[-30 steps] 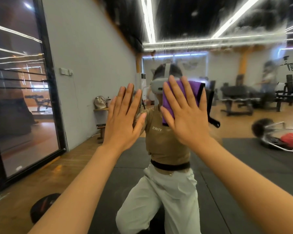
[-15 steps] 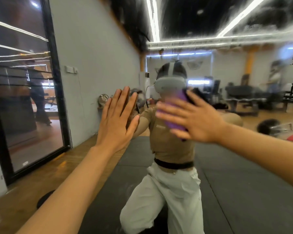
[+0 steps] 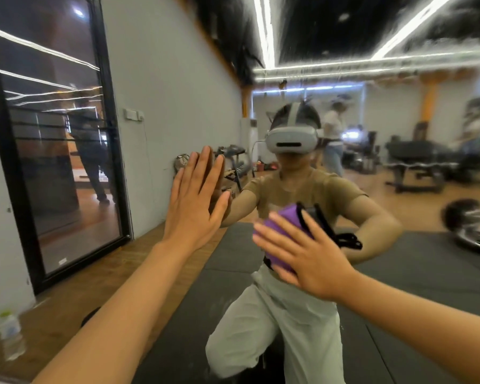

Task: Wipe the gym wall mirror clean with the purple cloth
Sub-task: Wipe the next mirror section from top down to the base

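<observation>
Two hands are flat on the gym wall mirror (image 3: 330, 65), which fills most of the view. The left hand (image 3: 196, 209) lies with straight fingers directly on the glass, holding nothing, probably to steady the body. To its right and lower on the mirror, the right hand (image 3: 305, 252) spreads its fingers over the purple cloth (image 3: 284, 225), pressing it against the glass, likely so the whole palm drives the wipe. Streaks show high up the mirror, well above both hands.
</observation>
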### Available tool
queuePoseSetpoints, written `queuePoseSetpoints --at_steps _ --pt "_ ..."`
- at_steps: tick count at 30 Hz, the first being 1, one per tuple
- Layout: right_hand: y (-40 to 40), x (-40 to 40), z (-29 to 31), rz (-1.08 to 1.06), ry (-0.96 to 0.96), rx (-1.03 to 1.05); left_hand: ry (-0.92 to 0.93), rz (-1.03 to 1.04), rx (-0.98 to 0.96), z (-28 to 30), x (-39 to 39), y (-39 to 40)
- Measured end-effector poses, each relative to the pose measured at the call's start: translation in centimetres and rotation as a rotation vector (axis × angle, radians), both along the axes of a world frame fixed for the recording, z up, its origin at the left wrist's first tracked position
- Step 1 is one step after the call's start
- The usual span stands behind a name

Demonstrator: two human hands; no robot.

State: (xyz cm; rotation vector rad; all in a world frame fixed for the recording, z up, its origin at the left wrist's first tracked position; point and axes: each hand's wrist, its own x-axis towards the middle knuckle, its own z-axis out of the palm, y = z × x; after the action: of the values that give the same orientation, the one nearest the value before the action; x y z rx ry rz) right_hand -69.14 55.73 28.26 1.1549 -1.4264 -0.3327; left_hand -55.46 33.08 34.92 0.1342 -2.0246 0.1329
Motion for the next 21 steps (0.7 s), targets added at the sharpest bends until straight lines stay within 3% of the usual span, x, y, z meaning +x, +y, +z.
queuePoseSetpoints --at_steps 3,6,11,14,18,21 --pt "1.0 -0.5 -1.5 -0.027 0.054 0.171 -0.021 0.01 -0.018 0.3 0.3 -0.1" --pt "1.1 -1.3 1.7 0.008 0.126 0.275 -0.038 0.01 -0.026 0.3 0.4 -0.5" --pt "0.4 -1.4 13.0 0.059 0.04 -0.089 -0.065 0.01 -0.053 0.2 0.7 -1.2" --pt "-0.5 -0.8 16.7 0.06 -0.077 -0.324 -0.053 -0.009 -0.041 0.2 0.6 -1.2" --pt "-2.6 0.1 14.1 0.044 -0.154 -0.584 -0.037 -0.014 -0.015 -0.1 0.3 -1.2" --pt "-3.2 0.6 10.1 0.006 -0.116 -0.496 -0.032 -0.016 -0.011 -0.1 0.4 -1.5"
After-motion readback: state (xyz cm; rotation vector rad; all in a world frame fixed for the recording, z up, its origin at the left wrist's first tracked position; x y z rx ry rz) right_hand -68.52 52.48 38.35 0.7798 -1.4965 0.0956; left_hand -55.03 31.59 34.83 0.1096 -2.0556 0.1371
